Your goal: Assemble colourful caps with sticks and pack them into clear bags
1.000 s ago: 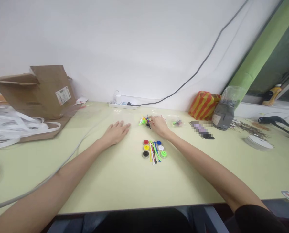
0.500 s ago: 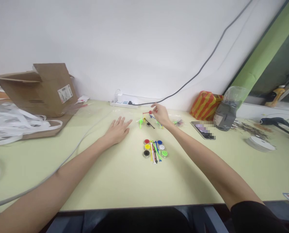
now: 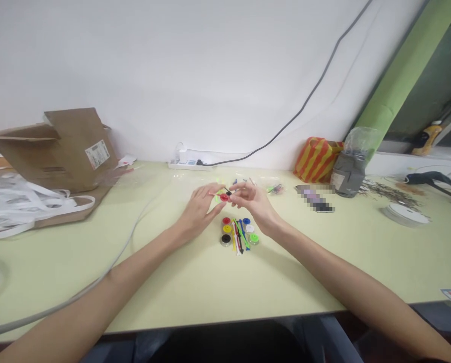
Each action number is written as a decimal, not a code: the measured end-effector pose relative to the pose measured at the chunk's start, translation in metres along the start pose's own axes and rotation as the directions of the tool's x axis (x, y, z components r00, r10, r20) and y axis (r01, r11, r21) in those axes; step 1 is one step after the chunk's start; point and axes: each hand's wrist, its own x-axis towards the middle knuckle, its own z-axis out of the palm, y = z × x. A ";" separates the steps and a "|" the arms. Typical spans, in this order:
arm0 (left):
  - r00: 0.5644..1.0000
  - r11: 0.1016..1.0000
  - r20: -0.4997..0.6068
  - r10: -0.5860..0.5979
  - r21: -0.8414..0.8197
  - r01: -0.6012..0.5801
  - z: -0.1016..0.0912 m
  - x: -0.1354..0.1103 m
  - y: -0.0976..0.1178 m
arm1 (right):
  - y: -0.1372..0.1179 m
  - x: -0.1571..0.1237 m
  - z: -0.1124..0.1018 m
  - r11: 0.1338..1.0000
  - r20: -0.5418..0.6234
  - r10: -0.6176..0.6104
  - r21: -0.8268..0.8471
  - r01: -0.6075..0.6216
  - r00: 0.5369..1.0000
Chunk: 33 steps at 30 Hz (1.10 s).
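Note:
A red arrow spinner point(image 3: 224, 197) with a round middle is held between both hands above the table. My left hand point(image 3: 200, 209) has its thumb and fingertips closed about its left side. At the right end, my right hand point(image 3: 255, 205) pinches it with thumb and forefinger. Behind it, partly hidden by the fingers, are a black spinner point(image 3: 228, 192) and some bright green pieces. Nearer to me lie two columns of round pieces: red point(image 3: 226, 221), yellow point(image 3: 227, 229), black point(image 3: 226, 239), blue point(image 3: 246, 221), white point(image 3: 249, 229) and green point(image 3: 254, 239). Several coloured arrows point(image 3: 240, 237) lie between them.
At left stand an opened cardboard box point(image 3: 72, 151) and a heap of white strapping point(image 3: 29, 204). A power strip point(image 3: 187, 165) is by the wall. To the right are small bagged parts point(image 3: 276, 189), a phone point(image 3: 314, 198), a striped bag point(image 3: 316, 159) and a white roll point(image 3: 405, 216).
My right hand has come back toward me with the red spinner. My left hand has lifted off the table and moved right to meet it. The view has shifted slightly.

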 end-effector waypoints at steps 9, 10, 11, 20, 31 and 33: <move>0.987 0.990 0.070 0.143 -0.027 -0.141 -0.006 0.002 0.020 | 0.006 -0.027 -0.001 0.907 0.111 -0.241 -0.326 0.265 0.964; 0.985 0.987 0.068 0.161 -0.022 -0.160 -0.007 0.002 0.020 | 0.005 -0.030 0.001 0.893 0.118 -0.261 -0.348 0.286 0.958; 0.982 0.983 0.057 0.182 -0.016 -0.182 -0.008 0.002 0.021 | 0.004 -0.032 0.002 0.875 0.123 -0.283 -0.372 0.309 0.951; 0.963 0.964 0.058 0.264 -0.029 -0.263 -0.013 0.003 0.029 | -0.007 -0.035 0.003 0.967 0.186 -0.219 -0.094 0.239 0.958; 0.972 0.975 0.160 0.171 -0.166 -0.145 -0.015 -0.001 0.031 | -0.004 -0.024 -0.011 0.975 0.299 -0.079 0.223 0.011 0.951; 0.976 0.974 0.100 0.191 -0.141 -0.177 -0.014 0.001 0.029 | -0.004 -0.025 -0.008 0.983 0.257 -0.071 0.180 0.025 0.964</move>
